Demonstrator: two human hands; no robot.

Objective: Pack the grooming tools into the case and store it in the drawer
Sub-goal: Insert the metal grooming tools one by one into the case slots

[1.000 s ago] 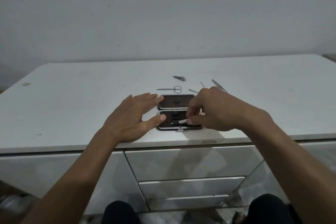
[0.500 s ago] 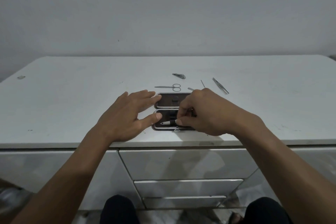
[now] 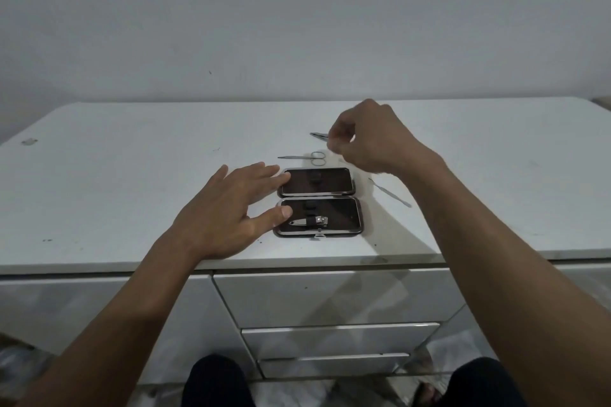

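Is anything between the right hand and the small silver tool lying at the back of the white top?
Nothing visible: the right hand hovers with its fingers beside the small silver tool, bare white top around it.

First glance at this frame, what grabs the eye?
The open case at the countertop's front edge, one nail clipper strapped in its near half. The left hand rests flat on its left side; the right hand hovers beyond it, near the scissors.

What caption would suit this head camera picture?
Left hand steadies the open case, one clipper strapped in; right hand reaches toward loose tools by the scissors.
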